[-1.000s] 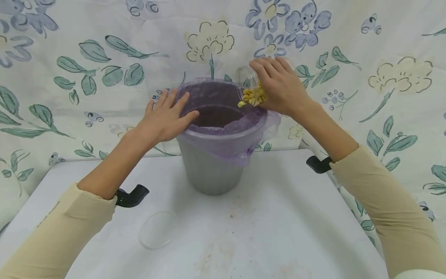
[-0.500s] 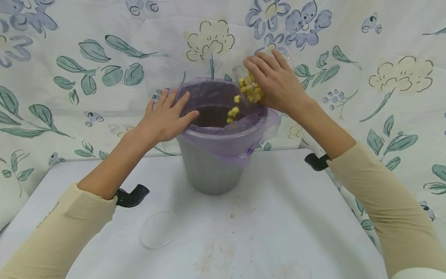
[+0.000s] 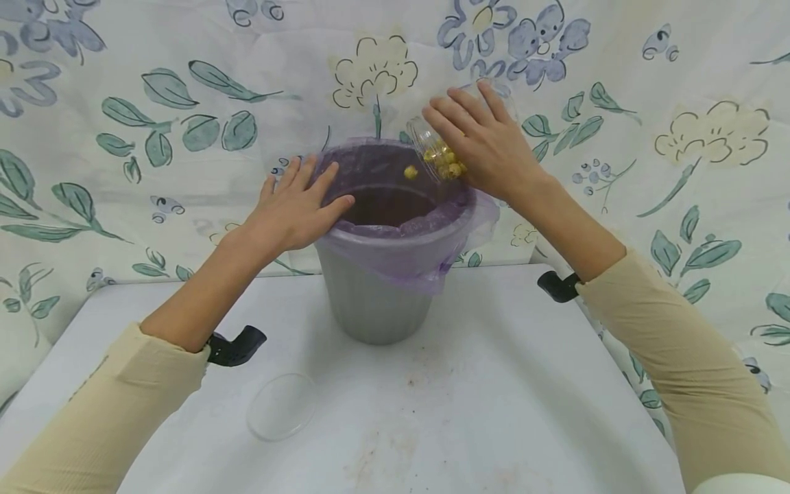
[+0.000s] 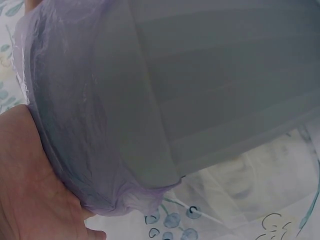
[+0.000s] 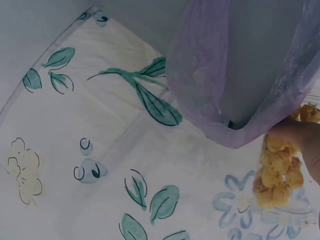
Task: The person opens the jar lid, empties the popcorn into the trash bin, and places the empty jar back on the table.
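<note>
My right hand (image 3: 490, 140) grips a clear jar (image 3: 422, 137), tipped with its mouth to the left over a grey bin (image 3: 379, 302). Yellow popcorn (image 3: 446, 161) lies in the jar; one loose piece (image 3: 410, 172) is in the air above the bin's opening. In the right wrist view, popcorn (image 5: 275, 172) shows through the jar wall beside my thumb. A purple bin liner (image 3: 395, 257) covers the rim and hangs over the outside. My left hand (image 3: 296, 209) rests on the left rim, fingers spread and fairly straight. The bin's bottom is hidden.
A clear round lid (image 3: 282, 407) lies flat on the white table (image 3: 494, 405), front left of the bin. Small brown crumbs and smears (image 3: 412, 381) mark the tabletop. Floral cloth (image 3: 204, 158) hangs close behind the bin.
My right hand has tipped the jar further and shifted slightly left. Several popcorn pieces have dropped from its mouth toward the bin. My left hand has stayed on the rim.
</note>
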{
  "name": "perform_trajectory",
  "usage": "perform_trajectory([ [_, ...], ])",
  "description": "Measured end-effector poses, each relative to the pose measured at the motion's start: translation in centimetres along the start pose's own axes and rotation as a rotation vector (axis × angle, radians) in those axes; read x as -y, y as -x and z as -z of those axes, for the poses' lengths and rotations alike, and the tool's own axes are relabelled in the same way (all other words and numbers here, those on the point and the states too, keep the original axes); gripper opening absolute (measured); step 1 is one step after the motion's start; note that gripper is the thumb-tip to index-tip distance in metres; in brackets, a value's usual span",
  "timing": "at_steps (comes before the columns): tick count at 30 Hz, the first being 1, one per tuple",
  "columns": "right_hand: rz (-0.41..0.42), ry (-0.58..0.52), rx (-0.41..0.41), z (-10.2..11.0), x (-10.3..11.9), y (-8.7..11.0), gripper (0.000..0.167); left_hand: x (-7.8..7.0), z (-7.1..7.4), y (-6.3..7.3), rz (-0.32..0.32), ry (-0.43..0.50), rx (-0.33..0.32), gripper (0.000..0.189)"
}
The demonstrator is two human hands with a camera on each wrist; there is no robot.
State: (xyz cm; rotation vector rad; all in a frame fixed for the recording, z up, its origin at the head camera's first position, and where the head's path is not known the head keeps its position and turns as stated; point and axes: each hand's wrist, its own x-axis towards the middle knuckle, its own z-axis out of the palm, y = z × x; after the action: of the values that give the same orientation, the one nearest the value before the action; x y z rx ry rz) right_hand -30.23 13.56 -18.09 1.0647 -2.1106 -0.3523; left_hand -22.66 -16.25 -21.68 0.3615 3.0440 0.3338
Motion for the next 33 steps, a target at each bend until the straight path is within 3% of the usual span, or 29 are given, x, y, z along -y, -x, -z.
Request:
perform_trajectory([
  [14, 0.051, 0.162, -0.002, 0.08, 0.52, -0.32, 0.076, -0.27, 0.17, 0.18, 0.002, 0.002, -0.008, 0.079],
  [24, 0.093, 0.428, 0.057, 0.52, 0.76, -0.42, 0.096, -0.18, 0.08, 0.16, 0.005, 0.001, -0.013, 0.078],
  [33, 0.115, 0.516, 0.041, 0.94, 0.89, -0.42, 0.107, -0.1, 0.04, 0.04, 0.002, -0.003, -0.011, 0.078],
])
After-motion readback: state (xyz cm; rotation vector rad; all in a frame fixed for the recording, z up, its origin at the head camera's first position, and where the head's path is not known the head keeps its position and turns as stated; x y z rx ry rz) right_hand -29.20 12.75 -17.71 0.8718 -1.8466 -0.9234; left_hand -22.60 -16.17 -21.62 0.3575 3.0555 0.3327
